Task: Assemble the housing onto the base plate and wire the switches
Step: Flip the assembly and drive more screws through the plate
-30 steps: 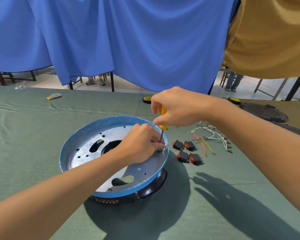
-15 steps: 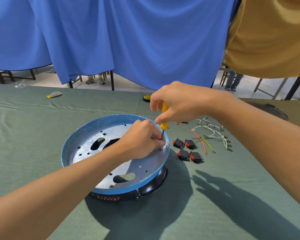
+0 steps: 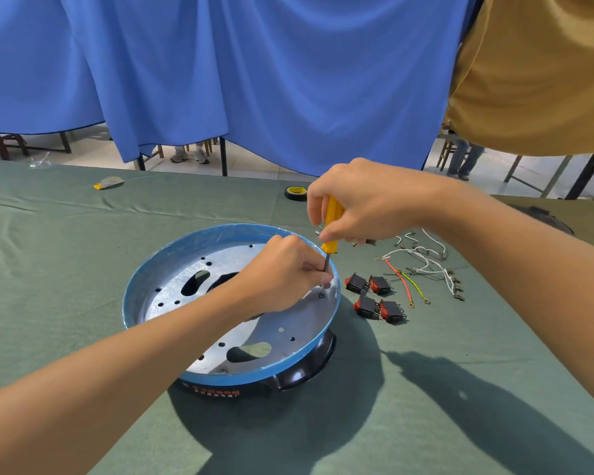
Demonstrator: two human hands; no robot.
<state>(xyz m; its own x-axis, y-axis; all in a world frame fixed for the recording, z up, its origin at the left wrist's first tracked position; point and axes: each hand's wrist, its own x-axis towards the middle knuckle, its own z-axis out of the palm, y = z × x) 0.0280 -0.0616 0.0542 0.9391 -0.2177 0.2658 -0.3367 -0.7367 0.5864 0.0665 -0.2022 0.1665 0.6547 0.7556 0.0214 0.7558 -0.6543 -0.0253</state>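
One black housing [image 3: 306, 368] sits on the green tabletop [image 3: 426, 423] and carries one blue-rimmed base plate [image 3: 172, 293]. The left hand [image 3: 285, 272] pinches its fingers narrow round the shaft of one screwdriver [image 3: 333, 221], whose tip meets one screw [image 3: 321, 295] just below them. The right hand [image 3: 364, 200] wraps its fingers round the yellow handle. Four switches [image 3: 379, 285] lie right of the fingers, and one tape roll [image 3: 296, 193] lies beyond.

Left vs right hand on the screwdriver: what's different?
The right hand grips the screwdriver by its yellow handle, up top; the left hand pinches the metal shaft low down. The right hand is raised above the blue rim; the left hand sits low over the base plate. Both hold the same roughly upright screwdriver.
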